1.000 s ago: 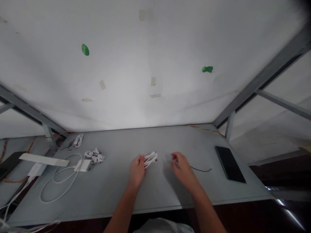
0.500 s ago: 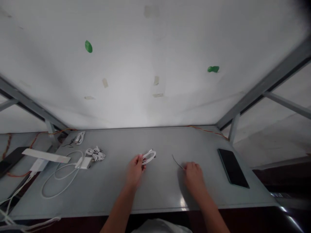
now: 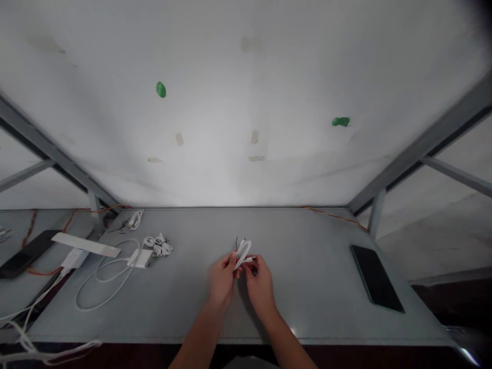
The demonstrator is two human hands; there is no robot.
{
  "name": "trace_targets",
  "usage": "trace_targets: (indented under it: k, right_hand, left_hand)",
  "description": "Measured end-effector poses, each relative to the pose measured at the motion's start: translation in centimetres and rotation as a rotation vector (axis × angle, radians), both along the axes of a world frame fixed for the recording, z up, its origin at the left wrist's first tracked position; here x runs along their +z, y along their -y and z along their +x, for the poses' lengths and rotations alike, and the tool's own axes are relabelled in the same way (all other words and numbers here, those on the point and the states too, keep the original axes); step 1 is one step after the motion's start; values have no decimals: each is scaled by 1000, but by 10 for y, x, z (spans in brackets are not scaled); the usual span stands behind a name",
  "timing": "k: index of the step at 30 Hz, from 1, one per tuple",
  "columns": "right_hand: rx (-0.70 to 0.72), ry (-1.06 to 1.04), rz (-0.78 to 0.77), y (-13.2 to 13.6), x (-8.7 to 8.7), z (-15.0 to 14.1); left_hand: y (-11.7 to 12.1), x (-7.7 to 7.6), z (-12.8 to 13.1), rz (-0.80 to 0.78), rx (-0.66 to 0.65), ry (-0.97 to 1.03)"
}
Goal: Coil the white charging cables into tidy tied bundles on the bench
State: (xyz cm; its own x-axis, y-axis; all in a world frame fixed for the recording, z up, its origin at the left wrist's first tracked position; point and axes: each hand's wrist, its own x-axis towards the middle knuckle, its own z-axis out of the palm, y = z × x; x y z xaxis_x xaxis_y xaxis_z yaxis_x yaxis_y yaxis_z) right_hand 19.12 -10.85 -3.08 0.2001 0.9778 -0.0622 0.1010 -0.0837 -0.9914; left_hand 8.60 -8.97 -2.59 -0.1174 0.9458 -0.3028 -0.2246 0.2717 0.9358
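Observation:
My left hand [image 3: 223, 279] pinches a small coiled white cable [image 3: 243, 248] between thumb and fingers, over the middle of the grey table. Close against the coil, my right hand [image 3: 261, 282] is closed, with its fingertips at the coil's lower right side. A thin black twist tie [image 3: 237, 241] passes by the coil, one end sticking up above my left thumb. The rest of the tie is hidden by the fingers and the cable. A cable plug shows beside my right fingertips.
To the left lie a tied white cable bundle [image 3: 158, 245], a white charger [image 3: 141, 258] with a looped cord, a second coiled cable [image 3: 136, 219] and a white strip [image 3: 86, 244]. A dark phone [image 3: 376, 278] rests at the right. Metal posts flank the table.
My right hand picked up the black twist tie from the table and brought it left to the coiled cable. My left hand kept hold of the coil. The view shifted slightly.

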Motion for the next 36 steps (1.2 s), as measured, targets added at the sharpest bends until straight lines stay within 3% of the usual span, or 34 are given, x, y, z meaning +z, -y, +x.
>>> trace_targets:
  k: [6,11,14,21,25,30,36]
  right_hand:
    - [-16,-37,-1,1,-10,6]
    - [88,96,11,10,-15,14]
    - [130,269,109,14,-9,14]
    - [272,697,256,6,-1,17]
    - [377,841,465,-8,14,21]
    - [547,901,706,-29,32,27]
    - [501,862,609,-31,25,25]
  left_hand:
    - [-5,-8,-13,-38,-92,-22]
    - [-14,-8,-28,-40,-74,-312]
    - [-15,-8,-34,10,-62,-560]
    - [-12,5,-35,137,-110,-870]
    - [0,16,-27,277,-228,-1086]
    - [18,23,-19,304,-377,-1261]
    - [18,22,-22,327,-380,-1248]
